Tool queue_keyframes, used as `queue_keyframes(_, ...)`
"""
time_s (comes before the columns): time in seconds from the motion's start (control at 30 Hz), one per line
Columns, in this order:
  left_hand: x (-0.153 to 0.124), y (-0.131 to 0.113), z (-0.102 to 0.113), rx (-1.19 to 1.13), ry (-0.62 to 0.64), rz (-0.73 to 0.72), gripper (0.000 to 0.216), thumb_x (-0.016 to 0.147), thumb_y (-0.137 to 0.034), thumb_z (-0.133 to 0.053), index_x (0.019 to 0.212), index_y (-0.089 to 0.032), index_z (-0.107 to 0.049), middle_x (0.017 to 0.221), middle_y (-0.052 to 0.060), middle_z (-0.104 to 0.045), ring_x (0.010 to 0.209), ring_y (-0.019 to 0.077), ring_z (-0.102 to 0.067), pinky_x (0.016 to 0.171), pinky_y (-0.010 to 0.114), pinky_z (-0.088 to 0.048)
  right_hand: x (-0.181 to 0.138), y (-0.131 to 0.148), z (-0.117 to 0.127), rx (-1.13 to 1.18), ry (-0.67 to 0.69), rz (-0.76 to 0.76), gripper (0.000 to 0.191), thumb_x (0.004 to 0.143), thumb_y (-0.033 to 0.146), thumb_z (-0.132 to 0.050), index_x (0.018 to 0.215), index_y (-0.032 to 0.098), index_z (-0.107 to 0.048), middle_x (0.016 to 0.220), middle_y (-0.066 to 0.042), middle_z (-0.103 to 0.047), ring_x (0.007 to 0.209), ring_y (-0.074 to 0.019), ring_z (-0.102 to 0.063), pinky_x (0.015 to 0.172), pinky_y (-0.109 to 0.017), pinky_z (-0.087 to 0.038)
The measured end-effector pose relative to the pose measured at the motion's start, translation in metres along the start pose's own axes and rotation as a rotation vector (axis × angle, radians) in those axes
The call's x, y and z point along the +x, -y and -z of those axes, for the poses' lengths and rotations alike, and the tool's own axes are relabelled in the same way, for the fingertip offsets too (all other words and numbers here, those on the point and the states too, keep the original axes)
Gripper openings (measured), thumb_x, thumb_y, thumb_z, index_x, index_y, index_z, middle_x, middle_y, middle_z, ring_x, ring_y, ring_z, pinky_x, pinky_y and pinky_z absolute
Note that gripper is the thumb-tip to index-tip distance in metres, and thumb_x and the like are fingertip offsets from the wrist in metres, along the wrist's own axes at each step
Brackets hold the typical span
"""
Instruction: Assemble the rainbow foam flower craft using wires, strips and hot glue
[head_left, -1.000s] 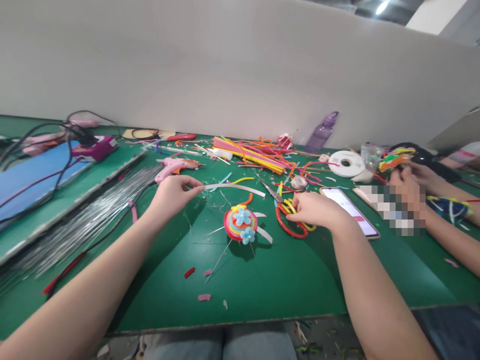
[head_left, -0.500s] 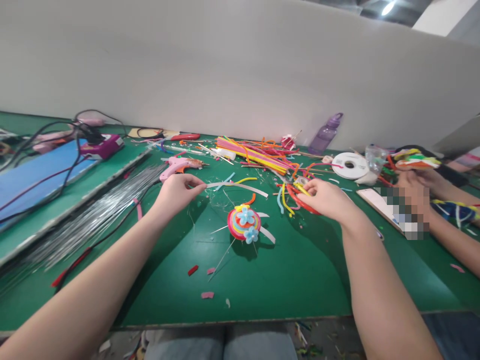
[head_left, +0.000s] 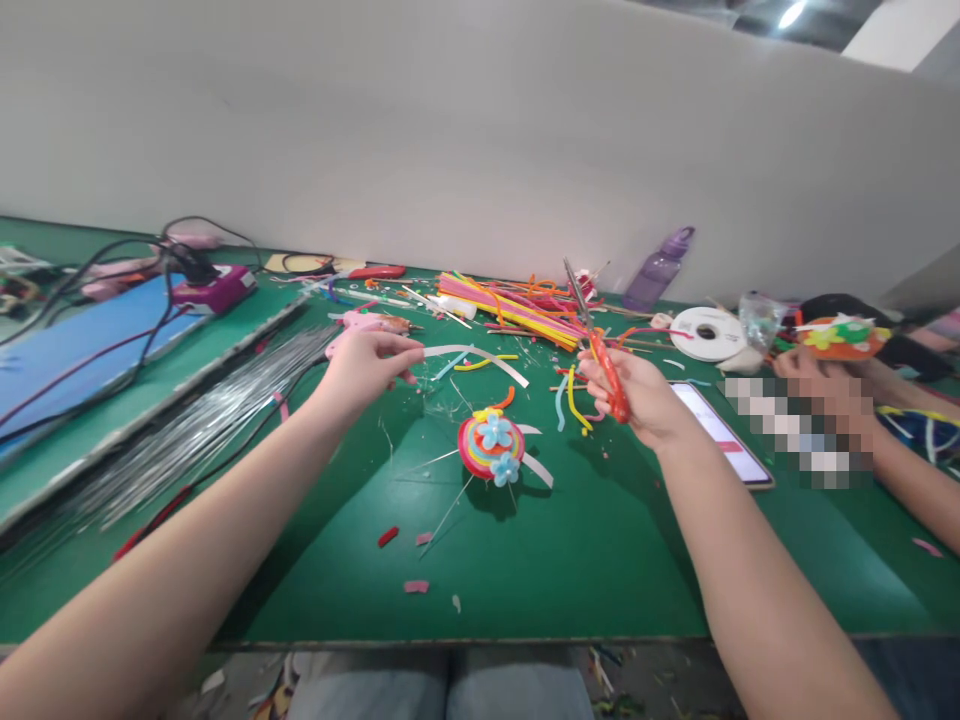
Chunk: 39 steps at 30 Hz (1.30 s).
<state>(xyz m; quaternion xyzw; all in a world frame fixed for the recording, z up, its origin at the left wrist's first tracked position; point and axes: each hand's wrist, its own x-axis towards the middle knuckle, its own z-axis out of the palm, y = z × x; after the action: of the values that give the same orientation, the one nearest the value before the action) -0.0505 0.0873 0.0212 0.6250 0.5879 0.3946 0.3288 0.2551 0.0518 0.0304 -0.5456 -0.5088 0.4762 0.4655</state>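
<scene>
Between thumb and fingers, my left hand (head_left: 381, 362) pinches one end of a thin white strip (head_left: 487, 360), which curves off to the right. My right hand (head_left: 626, 385) is closed round the red handles of a pair of scissors (head_left: 604, 360), raised off the table with the blades pointing up and away. In front of me, between both forearms, sits a small round ornament (head_left: 491, 447) in pink, yellow and blue rings with blue flowers on top. Clear thin rods and white strips stick out from it. Behind my left hand lies a pink glue gun (head_left: 360, 328).
Colourful pipe cleaners (head_left: 517, 312) lie in a bundle at the back. A purple bottle (head_left: 660, 268), a white spool (head_left: 706, 332) and a phone (head_left: 724, 435) are to the right, near a co-worker's hands (head_left: 825, 385). Clear rods (head_left: 225, 430) and a purple power block (head_left: 214, 290) lie left.
My right hand has picked the scissors up from the table and lifted them upright. The white strip in my left hand has bent more. A phone's lit screen now shows beside my right wrist.
</scene>
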Motion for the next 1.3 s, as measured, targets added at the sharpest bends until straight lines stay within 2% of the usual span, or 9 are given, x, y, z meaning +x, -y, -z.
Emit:
queue_keyframes(0.07,0.007,-0.01,0.004,0.157,0.054,-0.111,0.023,0.071,-0.037,-0.067,0.082,-0.019,-0.073,0.062,0.004,-0.067,0.056,0.0163,-0.062,0.049,0.026,-0.044,0.001,-0.005,-0.002,-0.117,0.0,0.035,0.051,0.058,0.051,-0.08,0.09,0.02,-0.055,0.06,0.008,-0.045,0.048,-0.0061,-0.037,0.043,-0.02,-0.03)
queue_keyframes(0.17,0.017,-0.034,0.011,0.434,-0.007,-0.282,0.021,0.077,-0.034,-0.06,0.087,-0.022,-0.074,0.064,0.003,-0.068,0.061,0.0175,-0.063,0.062,0.03,-0.047,0.004,-0.012,-0.003,-0.401,-0.072,0.114,0.05,0.061,0.052,-0.078,0.093,0.023,-0.053,0.076,0.003,-0.058,0.064,-0.0122,-0.053,0.057,-0.025,-0.042)
queue_keyframes(0.33,0.032,-0.072,0.019,0.749,-0.083,-0.396,0.025,0.079,-0.032,-0.057,0.096,-0.024,-0.073,0.083,0.005,-0.07,0.081,0.0221,-0.065,0.078,0.034,-0.046,0.007,-0.011,-0.001,-0.694,-0.208,0.172,0.047,0.065,0.057,-0.071,0.091,0.023,-0.051,0.085,-0.001,-0.063,0.071,-0.0179,-0.059,0.063,-0.03,-0.043)
queue_keyframes(0.43,0.038,-0.081,0.021,0.751,-0.115,-0.43,0.022,0.08,-0.03,-0.056,0.089,-0.023,-0.074,0.078,0.003,-0.068,0.082,0.0218,-0.064,0.08,0.033,-0.045,0.013,0.002,0.008,-0.864,-0.304,0.256,0.041,0.07,0.057,-0.067,0.087,0.022,-0.053,0.081,-0.003,-0.065,0.071,-0.0202,-0.061,0.063,-0.031,-0.043)
queue_keyframes(0.63,0.036,-0.082,0.021,0.621,-0.131,-0.495,0.019,0.08,-0.027,-0.057,0.083,-0.023,-0.075,0.076,0.004,-0.066,0.078,0.0204,-0.062,0.079,0.033,-0.044,0.029,0.047,0.03,-1.188,-0.128,0.528,0.042,0.074,0.036,-0.063,0.111,0.019,-0.056,0.11,-0.011,-0.065,0.096,-0.0266,-0.062,0.077,-0.036,-0.046)
queue_keyframes(0.77,0.036,-0.081,0.017,0.588,-0.087,-0.581,0.02,0.082,-0.027,-0.056,0.087,-0.022,-0.075,0.084,0.004,-0.068,0.076,0.0195,-0.06,0.076,0.032,-0.043,0.032,0.069,0.02,-1.243,-0.032,0.477,0.051,0.071,0.046,-0.066,0.114,0.02,-0.057,0.116,-0.011,-0.064,0.1,-0.0277,-0.062,0.077,-0.035,-0.047)
queue_keyframes(0.97,0.047,-0.075,0.011,0.636,-0.036,-0.561,0.018,0.078,-0.03,-0.061,0.088,-0.021,-0.074,0.077,0.004,-0.066,0.078,0.0215,-0.061,0.079,0.034,-0.043,0.037,0.072,-0.002,-1.347,0.149,0.428,0.052,0.069,0.052,-0.068,0.111,0.022,-0.062,0.11,-0.007,-0.066,0.092,-0.025,-0.063,0.068,-0.031,-0.046)
queue_keyframes(1.17,0.046,-0.076,0.009,0.593,-0.012,-0.532,0.022,0.08,-0.035,-0.057,0.086,-0.023,-0.074,0.078,0.003,-0.067,0.079,0.0201,-0.061,0.081,0.032,-0.043,0.052,0.069,0.0,-1.38,0.138,0.65,0.05,0.067,0.049,-0.071,0.107,0.02,-0.065,0.114,-0.008,-0.066,0.105,-0.0277,-0.06,0.084,-0.037,-0.046)
queue_keyframes(1.3,0.042,-0.08,0.009,0.562,-0.018,-0.554,0.022,0.081,-0.035,-0.057,0.088,-0.024,-0.075,0.079,0.003,-0.067,0.08,0.0211,-0.061,0.082,0.033,-0.043,0.05,0.07,0.0,-1.395,0.131,0.657,0.042,0.071,0.04,-0.069,0.108,0.022,-0.065,0.114,-0.006,-0.067,0.102,-0.0261,-0.061,0.079,-0.035,-0.047)
